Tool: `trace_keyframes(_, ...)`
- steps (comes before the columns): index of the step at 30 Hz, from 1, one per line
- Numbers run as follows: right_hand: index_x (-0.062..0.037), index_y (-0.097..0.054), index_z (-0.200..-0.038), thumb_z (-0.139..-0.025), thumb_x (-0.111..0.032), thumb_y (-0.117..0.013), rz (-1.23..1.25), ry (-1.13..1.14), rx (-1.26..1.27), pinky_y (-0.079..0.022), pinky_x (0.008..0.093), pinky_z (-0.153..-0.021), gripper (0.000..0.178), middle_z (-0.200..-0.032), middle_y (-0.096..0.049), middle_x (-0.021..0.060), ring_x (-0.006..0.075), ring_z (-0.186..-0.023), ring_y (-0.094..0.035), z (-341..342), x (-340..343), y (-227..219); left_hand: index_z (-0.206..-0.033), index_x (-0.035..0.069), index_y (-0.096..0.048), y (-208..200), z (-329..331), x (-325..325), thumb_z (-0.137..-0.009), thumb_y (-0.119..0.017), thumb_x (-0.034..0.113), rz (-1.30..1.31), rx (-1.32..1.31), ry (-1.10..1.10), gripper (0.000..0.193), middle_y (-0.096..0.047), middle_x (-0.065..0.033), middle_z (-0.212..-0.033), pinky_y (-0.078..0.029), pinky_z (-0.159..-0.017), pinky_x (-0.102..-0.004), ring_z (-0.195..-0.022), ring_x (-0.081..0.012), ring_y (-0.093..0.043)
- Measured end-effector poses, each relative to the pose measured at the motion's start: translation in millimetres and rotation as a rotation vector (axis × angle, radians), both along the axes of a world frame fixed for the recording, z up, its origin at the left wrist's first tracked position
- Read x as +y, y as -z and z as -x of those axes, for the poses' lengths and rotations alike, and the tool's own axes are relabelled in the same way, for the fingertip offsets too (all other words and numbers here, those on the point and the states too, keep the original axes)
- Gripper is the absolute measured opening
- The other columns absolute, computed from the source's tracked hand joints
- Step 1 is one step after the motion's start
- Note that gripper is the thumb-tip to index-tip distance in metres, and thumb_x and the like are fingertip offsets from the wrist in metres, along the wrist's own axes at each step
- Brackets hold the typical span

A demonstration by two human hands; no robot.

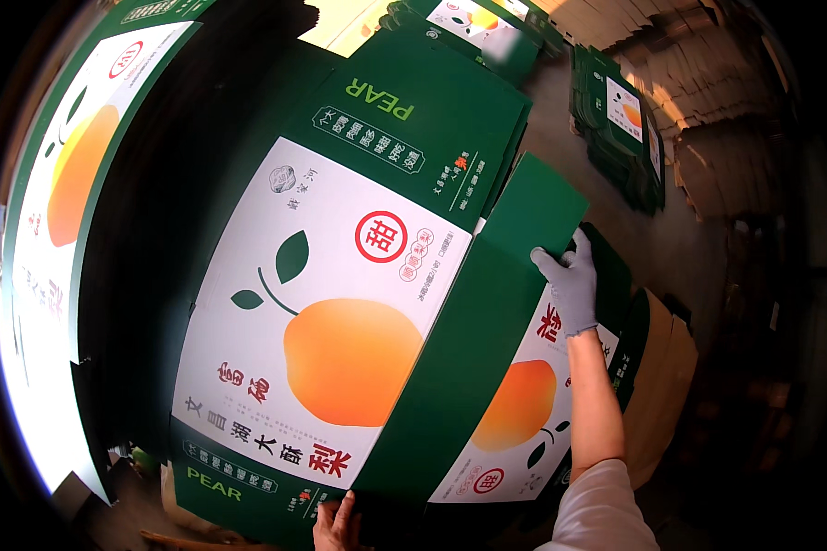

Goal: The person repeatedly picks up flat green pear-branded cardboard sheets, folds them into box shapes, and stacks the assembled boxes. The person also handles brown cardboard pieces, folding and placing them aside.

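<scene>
A large flat printed carton sheet [248, 211], green with white panels and a picture of a yellow-orange pear, lies in front of me at a slant. My right hand [570, 280], in a grey glove, grips the right edge of its green side strip, with the thumb on top and part of the fingers hidden. Bare and partly cut off by the lower border, my left hand [337, 525] pinches the sheet's near edge by the lower green flap. A second pear panel lies under my right forearm.
Another pear-printed carton panel [73, 165] stands at the left, brightly lit. Stacks of folded green cartons [616, 119] sit at the far right, with piles of brown cardboard [717, 83] behind. More green cartons [478, 28] lie at the top.
</scene>
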State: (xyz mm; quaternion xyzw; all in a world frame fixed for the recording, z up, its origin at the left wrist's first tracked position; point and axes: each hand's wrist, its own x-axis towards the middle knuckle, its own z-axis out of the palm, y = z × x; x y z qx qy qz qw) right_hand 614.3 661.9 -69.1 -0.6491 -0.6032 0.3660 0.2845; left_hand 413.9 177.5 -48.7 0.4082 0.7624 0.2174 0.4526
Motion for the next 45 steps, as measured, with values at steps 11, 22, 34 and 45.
trace_keyframes(11, 0.0026, -0.042, -0.14, -0.081, -0.017, -0.076, 0.005, -0.02, 0.038, -0.05, 0.023, -0.071, 0.07, -0.082, -0.068, 0.0042, 0.0081, -0.073, -0.062, -3.7, 1.8, 9.7, -0.14, 0.009, -0.054, -0.2, 0.7, -1.2, -0.092, -0.064, 0.009, -0.001, 0.001, 0.015, 0.049, -0.058, -0.021, -0.111, -0.053, -0.079, -0.0456, -0.097, -0.0409, -0.061)
trace_keyframes(22, 0.0006, -0.043, -0.14, -0.081, -0.021, -0.075, -0.03, -0.055, -0.039, -0.051, 0.0263, -0.072, 0.07, -0.082, -0.07, 0.007, 0.0123, -0.075, -0.066, -10.0, 4.7, 13.8, -0.14, 0.009, -0.053, 0.1, 0.4, -1.9, -0.092, -0.064, 0.009, 0.055, -0.026, 0.025, 0.05, -0.057, -0.0206, -0.111, -0.053, -0.08, -0.0463, -0.097, -0.0415, -0.06)
trace_keyframes(34, -0.0083, -0.059, -0.129, -0.086, -0.036, -0.072, -0.449, -0.322, -0.773, -0.047, 0.0425, -0.096, 0.053, -0.129, -0.051, 0.0112, 0.0318, -0.114, -0.052, 23.7, -22.3, -3.8, -0.139, 0.012, -0.055, 8.8, -2.0, -1.1, -0.079, -0.074, 0.003, -0.139, 0.088, 0.026, 0.063, -0.056, -0.0129, -0.099, -0.053, -0.064, -0.0382, -0.078, -0.0288, -0.061)
trace_keyframes(45, -0.0051, -0.062, -0.128, -0.079, -0.04, -0.076, -0.308, -0.708, -0.686, -0.039, 0.0455, -0.104, 0.063, -0.135, -0.051, 0.0118, 0.0341, -0.121, -0.047, 69.1, -72.7, -18.9, -0.14, 0.012, -0.054, 9.0, -2.2, -5.0, -0.081, -0.072, 0.002, -0.135, 0.093, 0.051, 0.063, -0.056, -0.0125, -0.1, -0.053, -0.063, -0.0378, -0.078, -0.028, -0.061)
